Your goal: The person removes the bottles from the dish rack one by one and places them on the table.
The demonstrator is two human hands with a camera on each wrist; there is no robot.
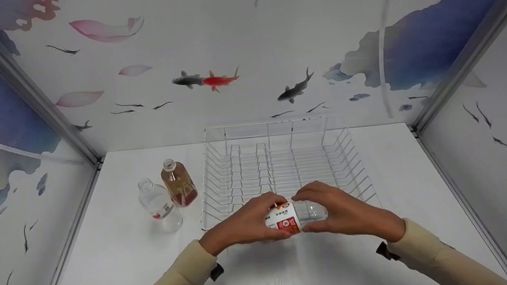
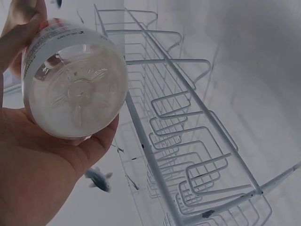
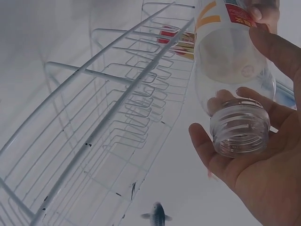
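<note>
A clear bottle (image 1: 305, 213) with a white and red label lies sideways between both hands, over the front side of the white wire dish rack (image 1: 269, 136). My left hand (image 1: 249, 221) grips it around the label end, thumb and fingers on opposite sides. In the left wrist view the round bottle base (image 2: 77, 94) faces the camera. At the other end, my right hand (image 1: 344, 208) holds the shoulder between thumb and fingers. The right wrist view shows the threaded bottle mouth (image 3: 240, 129) uncapped, near the palm.
Left of the rack stand an amber-tinted bottle (image 1: 178, 183) and another clear bottle (image 1: 160, 205), both without caps. White panels with painted fish (image 1: 220, 79) enclose the table (image 1: 108, 265) at the back and sides. Black straps (image 1: 216, 271) show at the wrists.
</note>
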